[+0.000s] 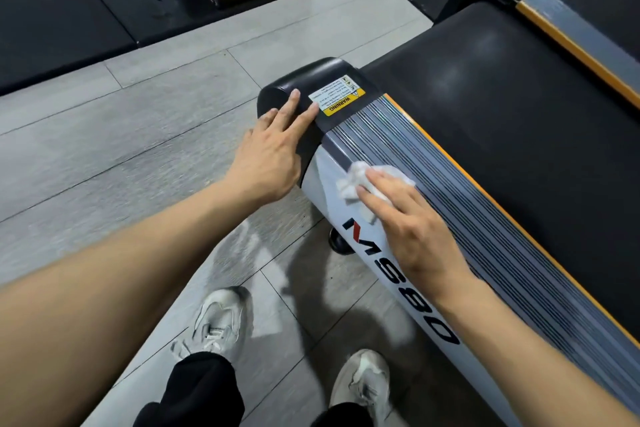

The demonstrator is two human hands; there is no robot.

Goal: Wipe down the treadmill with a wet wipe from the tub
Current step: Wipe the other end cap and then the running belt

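White wet wipe [360, 180] under right hand [412, 222], treadmill [433, 163] side-rail edge

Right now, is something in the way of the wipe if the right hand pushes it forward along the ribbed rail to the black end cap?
Only the left hand: it rests on the black end cap. The ribbed rail ahead of the wipe and right hand looks bare.

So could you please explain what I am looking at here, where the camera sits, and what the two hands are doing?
The one picture comes from a camera worn on the person's head, looking down past both arms to their shoes. No robot is involved. The long machine is a treadmill, seen at the rear end of its deck. The right hand presses a crumpled white wet wipe flat onto the ribbed grey side rail. The left hand rests with straight fingers on the black end cap, beside a yellow warning sticker.
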